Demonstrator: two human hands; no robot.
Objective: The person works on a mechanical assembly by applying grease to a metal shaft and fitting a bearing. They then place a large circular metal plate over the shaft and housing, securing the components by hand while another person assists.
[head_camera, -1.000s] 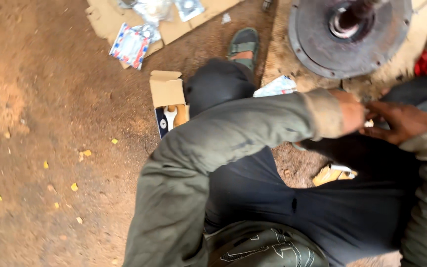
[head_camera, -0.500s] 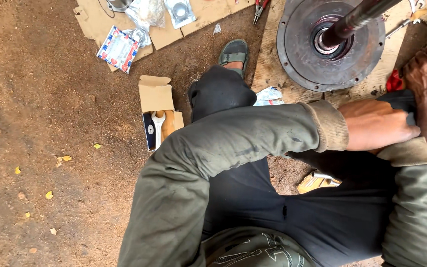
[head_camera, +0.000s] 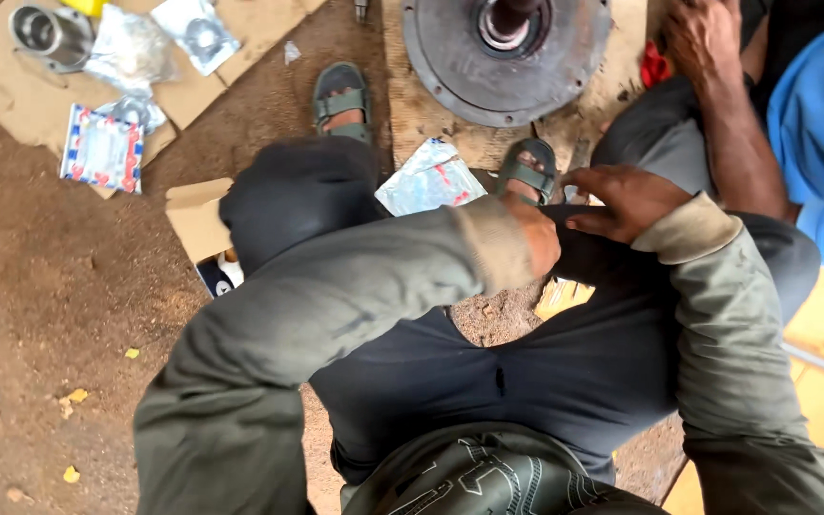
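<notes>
Olive-sleeved, the right hand (head_camera: 627, 200) is resting on the dark trouser knee (head_camera: 612, 257), fingers spread flat, clamping nothing. Tucked beneath it, the left hand (head_camera: 538, 238) is touching the same knee; whether its fingers are apart is hidden.

Left arm crossed over, left hand (head_camera: 536, 234) half hidden, right hand (head_camera: 622, 198) fingers spread
</notes>
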